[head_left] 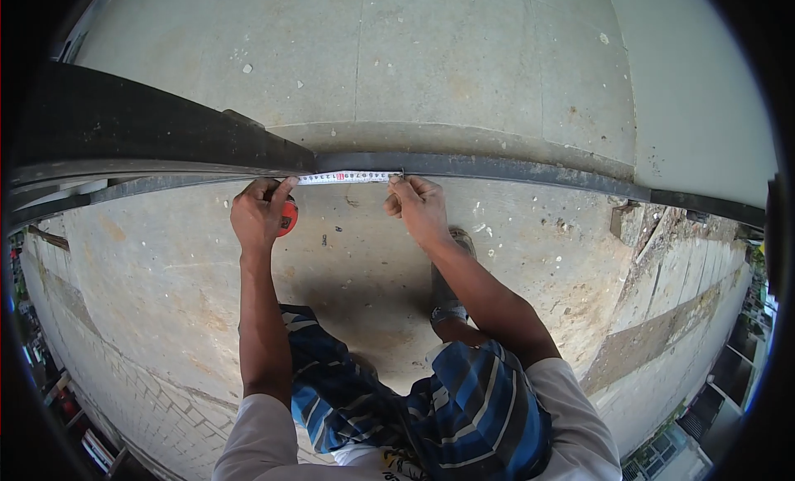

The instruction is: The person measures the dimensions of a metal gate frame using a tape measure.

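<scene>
A tape measure (pixel 287 217) with a red case sits under my left hand (pixel 262 212), whose fingers are closed round it. Its white blade (pixel 344 177) is drawn out to the right along a dark metal beam (pixel 464 165). My right hand (pixel 418 206) pinches the blade near its far end, the fingertips against the beam's near edge. The left thumb presses on the blade by the point where a tall dark metal post or panel (pixel 182 120) meets the beam. Part of the case is hidden by my left hand.
Worn concrete floor (pixel 513 257) with paint specks lies on my side of the beam. Beyond it is more concrete (pixel 447 58), with a pale wall (pixel 687 75) at the right. My shoe (pixel 461 241) stands below my right hand. Broken floor edging (pixel 650 232) lies at the right.
</scene>
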A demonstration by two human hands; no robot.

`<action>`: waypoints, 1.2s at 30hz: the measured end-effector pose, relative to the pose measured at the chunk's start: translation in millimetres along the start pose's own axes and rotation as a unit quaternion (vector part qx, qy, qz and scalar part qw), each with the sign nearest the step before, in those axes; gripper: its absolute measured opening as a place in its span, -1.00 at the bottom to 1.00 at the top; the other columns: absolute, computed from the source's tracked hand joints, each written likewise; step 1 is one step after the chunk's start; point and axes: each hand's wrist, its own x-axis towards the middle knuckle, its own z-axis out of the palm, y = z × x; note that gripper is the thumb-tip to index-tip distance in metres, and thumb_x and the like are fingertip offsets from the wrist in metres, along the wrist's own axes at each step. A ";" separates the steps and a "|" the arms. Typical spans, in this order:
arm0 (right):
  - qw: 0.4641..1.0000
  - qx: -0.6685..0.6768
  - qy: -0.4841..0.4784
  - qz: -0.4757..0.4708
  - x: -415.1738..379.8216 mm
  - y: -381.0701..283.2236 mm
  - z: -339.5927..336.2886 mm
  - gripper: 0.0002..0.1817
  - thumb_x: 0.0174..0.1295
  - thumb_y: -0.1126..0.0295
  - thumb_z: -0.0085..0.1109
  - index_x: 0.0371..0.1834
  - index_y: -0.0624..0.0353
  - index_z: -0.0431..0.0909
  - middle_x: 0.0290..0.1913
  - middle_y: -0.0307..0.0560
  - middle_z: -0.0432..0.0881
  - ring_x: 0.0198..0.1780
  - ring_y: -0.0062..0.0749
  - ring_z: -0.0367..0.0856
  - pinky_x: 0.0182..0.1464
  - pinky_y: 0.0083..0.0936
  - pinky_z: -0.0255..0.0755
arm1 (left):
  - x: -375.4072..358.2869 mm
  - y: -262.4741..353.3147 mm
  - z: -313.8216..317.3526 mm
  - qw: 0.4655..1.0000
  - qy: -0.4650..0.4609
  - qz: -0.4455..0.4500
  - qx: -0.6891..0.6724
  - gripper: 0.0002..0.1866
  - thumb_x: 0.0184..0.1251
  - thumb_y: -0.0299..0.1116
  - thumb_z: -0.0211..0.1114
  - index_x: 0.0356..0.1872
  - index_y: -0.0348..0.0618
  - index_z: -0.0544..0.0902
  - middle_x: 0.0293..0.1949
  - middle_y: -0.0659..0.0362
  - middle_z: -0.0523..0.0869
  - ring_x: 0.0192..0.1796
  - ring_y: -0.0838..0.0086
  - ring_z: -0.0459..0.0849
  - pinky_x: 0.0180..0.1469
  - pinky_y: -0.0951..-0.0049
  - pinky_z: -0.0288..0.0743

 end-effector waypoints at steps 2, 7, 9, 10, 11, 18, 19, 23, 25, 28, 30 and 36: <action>1.000 0.011 -0.004 -0.001 0.9 0.7 -0.5 -0.68 0.45 0.25 0.21 -0.39 0.28 0.67 -0.56 -0.15 0.68 -0.53 -0.60 0.59 -0.40 -0.59 0.44 | -0.6 2.4 1.8 1.000 0.003 0.009 -0.003 -0.55 0.27 0.03 0.51 -0.42 -0.26 0.79 -0.55 0.08 0.77 -0.53 0.32 0.71 -0.36 0.34 0.55; 1.000 0.000 -0.014 -0.007 2.4 5.0 -1.3 -0.69 0.47 0.20 0.22 -0.35 0.21 0.66 -0.53 -0.16 0.68 -0.52 -0.60 0.58 -0.38 -0.59 0.44 | -0.4 -1.3 1.1 0.999 0.024 0.025 -0.001 -0.55 0.26 0.01 0.52 -0.42 -0.27 0.79 -0.55 0.07 0.77 -0.54 0.31 0.71 -0.35 0.32 0.55; 1.000 0.004 -0.018 -0.007 2.4 4.5 -2.0 -0.69 0.47 0.21 0.22 -0.35 0.21 0.66 -0.53 -0.15 0.68 -0.52 -0.60 0.58 -0.38 -0.58 0.44 | -0.4 -0.5 0.5 1.000 0.011 0.014 -0.009 -0.56 0.25 -0.01 0.53 -0.43 -0.28 0.79 -0.56 0.07 0.76 -0.55 0.32 0.71 -0.36 0.33 0.55; 1.000 0.008 -0.019 -0.007 2.4 4.3 -1.9 -0.69 0.48 0.21 0.22 -0.35 0.20 0.66 -0.53 -0.15 0.68 -0.52 -0.60 0.59 -0.39 -0.58 0.43 | -0.5 -0.2 0.5 1.000 0.014 0.010 -0.006 -0.56 0.25 -0.01 0.53 -0.43 -0.28 0.79 -0.56 0.07 0.76 -0.55 0.32 0.71 -0.36 0.33 0.55; 1.000 0.008 -0.027 -0.005 2.5 4.2 -2.1 -0.69 0.48 0.21 0.22 -0.35 0.20 0.66 -0.53 -0.15 0.68 -0.52 -0.60 0.59 -0.39 -0.58 0.43 | -0.6 -0.3 0.6 1.000 0.011 0.011 -0.012 -0.57 0.24 -0.02 0.54 -0.43 -0.28 0.79 -0.56 0.06 0.76 -0.55 0.32 0.71 -0.38 0.34 0.54; 1.000 0.013 -0.012 0.010 2.1 1.6 -0.8 -0.70 0.46 0.23 0.21 -0.31 0.25 0.68 -0.53 -0.18 0.69 -0.51 -0.61 0.59 -0.37 -0.57 0.45 | 0.2 -4.3 0.7 0.999 0.025 0.024 0.024 -0.56 0.19 -0.01 0.57 -0.46 -0.28 0.77 -0.56 0.05 0.75 -0.56 0.26 0.72 -0.41 0.32 0.54; 1.000 0.013 -0.011 0.005 2.4 2.8 -1.9 -0.70 0.46 0.23 0.22 -0.32 0.25 0.68 -0.53 -0.18 0.69 -0.51 -0.61 0.59 -0.37 -0.57 0.45 | -0.4 -3.5 0.7 0.999 0.025 0.023 0.015 -0.56 0.19 -0.01 0.57 -0.48 -0.27 0.76 -0.57 0.05 0.75 -0.55 0.26 0.72 -0.41 0.32 0.54; 1.000 0.012 -0.017 0.006 3.3 4.7 -2.1 -0.70 0.47 0.23 0.21 -0.32 0.24 0.68 -0.53 -0.18 0.69 -0.51 -0.61 0.59 -0.38 -0.56 0.45 | -1.0 -3.4 0.7 0.999 0.027 0.023 0.013 -0.55 0.19 -0.01 0.57 -0.53 -0.25 0.74 -0.57 0.08 0.75 -0.55 0.23 0.72 -0.41 0.31 0.54; 1.000 0.021 -0.011 0.008 3.0 2.8 -2.0 -0.71 0.48 0.25 0.21 -0.33 0.23 0.68 -0.54 -0.17 0.69 -0.52 -0.60 0.59 -0.39 -0.56 0.44 | -0.6 -9.4 3.3 0.999 0.025 0.021 0.018 -0.51 0.19 0.08 0.54 -0.54 -0.22 0.73 -0.59 0.08 0.73 -0.53 0.21 0.72 -0.41 0.29 0.54; 1.000 0.016 -0.007 0.002 4.2 4.8 -3.0 -0.71 0.48 0.26 0.20 -0.33 0.23 0.68 -0.54 -0.16 0.68 -0.53 -0.58 0.59 -0.40 -0.56 0.44 | -0.7 -8.1 1.1 0.999 0.029 0.020 0.025 -0.46 0.18 0.18 0.50 -0.55 -0.18 0.73 -0.60 0.08 0.71 -0.52 0.18 0.72 -0.41 0.25 0.56; 1.000 0.004 -0.010 -0.003 2.9 2.5 -1.2 -0.72 0.48 0.26 0.20 -0.33 0.23 0.68 -0.54 -0.17 0.68 -0.53 -0.58 0.58 -0.40 -0.56 0.44 | -1.1 -3.9 -4.3 0.999 0.005 0.026 0.036 -0.44 0.18 0.21 0.49 -0.53 -0.18 0.75 -0.58 0.08 0.72 -0.51 0.17 0.73 -0.40 0.24 0.57; 1.000 -0.020 0.000 -0.011 2.2 1.5 -2.2 -0.72 0.47 0.25 0.21 -0.32 0.24 0.68 -0.56 -0.18 0.66 -0.54 -0.56 0.58 -0.41 -0.58 0.42 | -2.5 -3.6 -5.3 0.998 0.019 0.026 0.054 -0.47 0.17 0.18 0.51 -0.53 -0.18 0.76 -0.62 0.11 0.68 -0.54 0.21 0.69 -0.41 0.25 0.54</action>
